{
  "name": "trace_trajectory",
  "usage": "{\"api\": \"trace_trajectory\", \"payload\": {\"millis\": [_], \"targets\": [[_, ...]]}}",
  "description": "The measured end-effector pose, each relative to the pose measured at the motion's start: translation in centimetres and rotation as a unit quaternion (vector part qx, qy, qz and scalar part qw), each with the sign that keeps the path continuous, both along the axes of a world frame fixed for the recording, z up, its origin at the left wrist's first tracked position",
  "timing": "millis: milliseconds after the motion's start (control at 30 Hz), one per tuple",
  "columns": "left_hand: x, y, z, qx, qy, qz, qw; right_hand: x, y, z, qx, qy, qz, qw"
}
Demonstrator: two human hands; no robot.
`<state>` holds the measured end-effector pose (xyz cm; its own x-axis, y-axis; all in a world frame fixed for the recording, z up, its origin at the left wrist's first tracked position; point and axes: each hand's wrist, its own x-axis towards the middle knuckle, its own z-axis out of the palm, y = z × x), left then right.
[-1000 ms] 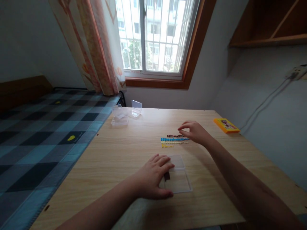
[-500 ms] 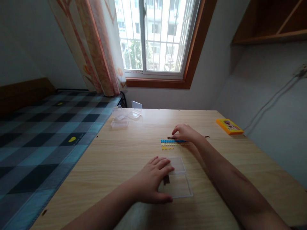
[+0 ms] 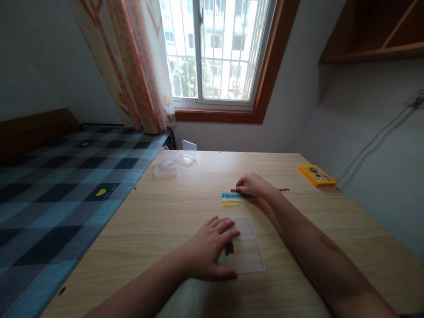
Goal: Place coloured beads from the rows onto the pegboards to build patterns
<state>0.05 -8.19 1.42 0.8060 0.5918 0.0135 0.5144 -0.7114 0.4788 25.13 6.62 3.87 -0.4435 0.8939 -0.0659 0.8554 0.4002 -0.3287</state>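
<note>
My left hand (image 3: 208,249) rests flat, fingers spread, on the left edge of an open clear plastic box (image 3: 247,256) near the table's front; a small dark brown piece (image 3: 229,248) lies in the box by my fingertips. My right hand (image 3: 253,185) is farther back, fingers pinched together on the row of dark brown pieces (image 3: 233,191). Rows of blue pieces (image 3: 232,195) and yellow pieces (image 3: 231,205) lie just in front of it. A short row of brown pieces (image 3: 284,190) lies to the right of my wrist.
The wooden table (image 3: 165,221) carries more clear plastic boxes (image 3: 174,161) at the back left and a yellow-orange box (image 3: 317,175) at the back right. A checked bed cover (image 3: 49,190) lies left of the table; a window and a curtain stand behind.
My right hand has slid left along the brown row and closed its fingers on it. A short row of brown pieces now shows to the right. The left hand stays on the box.
</note>
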Motion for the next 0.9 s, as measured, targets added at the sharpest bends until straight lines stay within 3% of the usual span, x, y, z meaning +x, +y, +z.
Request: {"api": "trace_trajectory", "payload": {"millis": [900], "targets": [[-0.09,-0.01,-0.29,0.016,-0.008,-0.001,1.000,-0.08,-0.08,0.13,-0.005,-0.083,-0.017,0.996]]}}
